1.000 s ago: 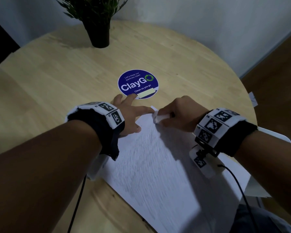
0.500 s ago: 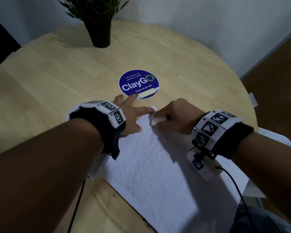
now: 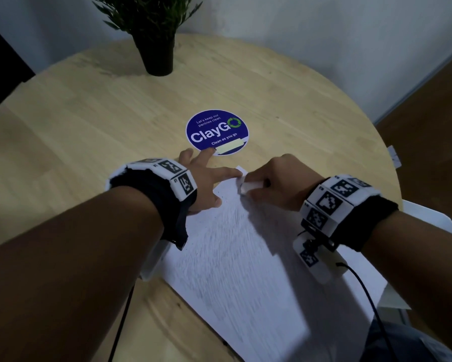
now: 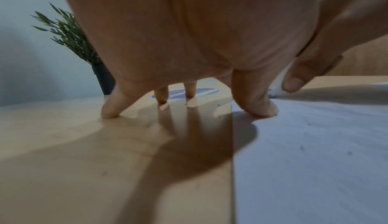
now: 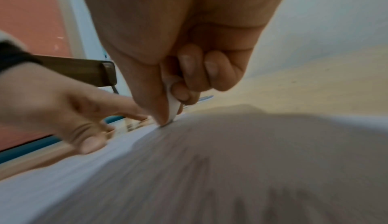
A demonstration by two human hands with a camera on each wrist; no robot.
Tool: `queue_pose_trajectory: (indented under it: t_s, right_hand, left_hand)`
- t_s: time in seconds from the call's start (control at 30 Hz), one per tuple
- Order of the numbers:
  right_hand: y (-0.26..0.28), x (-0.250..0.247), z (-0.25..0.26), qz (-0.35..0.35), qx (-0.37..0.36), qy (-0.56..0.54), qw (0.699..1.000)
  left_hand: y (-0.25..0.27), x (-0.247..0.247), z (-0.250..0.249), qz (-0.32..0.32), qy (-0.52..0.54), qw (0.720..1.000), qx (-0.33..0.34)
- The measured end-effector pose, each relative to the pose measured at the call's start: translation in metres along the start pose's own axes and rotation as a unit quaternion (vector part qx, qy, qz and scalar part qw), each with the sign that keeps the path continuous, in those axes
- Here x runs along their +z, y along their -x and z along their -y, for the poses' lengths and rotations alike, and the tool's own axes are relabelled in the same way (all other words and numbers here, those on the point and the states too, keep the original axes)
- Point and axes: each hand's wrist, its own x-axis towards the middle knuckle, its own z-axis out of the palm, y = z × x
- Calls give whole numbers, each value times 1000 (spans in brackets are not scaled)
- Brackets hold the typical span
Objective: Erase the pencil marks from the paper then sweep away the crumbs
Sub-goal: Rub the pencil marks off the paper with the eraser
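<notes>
A white sheet of paper (image 3: 235, 257) shaded with grey pencil strokes lies tilted on the round wooden table (image 3: 89, 121). My right hand (image 3: 277, 184) pinches a small white eraser (image 3: 248, 188) and presses its tip onto the paper near the far corner; the eraser (image 5: 173, 106) shows between thumb and fingers in the right wrist view. My left hand (image 3: 206, 176) lies spread at the paper's left far edge, fingers straight. Its thumb (image 4: 258, 104) presses the paper (image 4: 315, 153) while the other fingertips rest on the wood. Dark crumbs (image 4: 218, 105) speckle the table beside the sheet.
A round blue "ClayGo" sticker (image 3: 217, 131) lies just beyond my hands. A dark potted plant (image 3: 157, 43) stands at the table's far side. A white chair edge (image 3: 428, 218) shows at the right, and a cable (image 3: 363, 288) trails from my right wrist.
My right hand with the eraser has shifted slightly left and back along the paper's far corner in short rubbing strokes. My left hand has stayed in place on the paper's edge.
</notes>
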Motion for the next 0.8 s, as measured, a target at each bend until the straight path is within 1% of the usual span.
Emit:
queue_pose_trajectory:
  t_s: [0.07, 0.1, 0.2, 0.3, 0.33, 0.37, 0.43, 0.47, 0.57, 0.63, 0.7, 0.73, 0.8]
  right_hand:
    - [-2, -1, -5, -34, 22, -2, 999]
    - [-1, 1, -4, -39, 17, -4, 999]
    - [6, 9, 9, -4, -14, -13, 1000]
    - [1, 3, 0, -35, 30, -18, 999]
    - [-1, 2, -1, -42, 33, -17, 998]
    - [0, 3, 0, -35, 24, -15, 999]
    - [3, 5, 7, 6, -13, -10, 1000]
    - [3, 5, 9, 17, -17, -9, 1000]
    - [-3, -1, 1, -21, 32, -19, 999]
    - [-2, 1, 2, -25, 21, -14, 999]
    - [2, 5, 10, 7, -19, -10, 1000]
    - [2, 4, 11, 10, -19, -12, 1000]
    - [-2, 0, 4, -12, 18, -24, 999]
  left_hand:
    - [0, 0, 0, 0, -2, 1000, 0]
    - [0, 0, 0, -2, -4, 1000, -1]
    - [-1, 2, 1, -7, 0, 1000, 0]
    - [-3, 3, 3, -3, -1, 1000, 4]
    - [-3, 2, 3, 2, 0, 1000, 3]
    - [-4, 3, 3, 5, 1, 1000, 3]
    - [-5, 3, 3, 3, 3, 1000, 5]
    - [-5, 3, 3, 2, 3, 1000, 6]
    - [-2, 3, 2, -2, 3, 1000, 1]
    - [0, 2, 1, -4, 3, 1000, 0]
    - [0, 2, 1, -6, 4, 1000, 1]
    - [-1, 2, 2, -6, 6, 1000, 1]
    - [-1, 2, 1, -6, 6, 1000, 0]
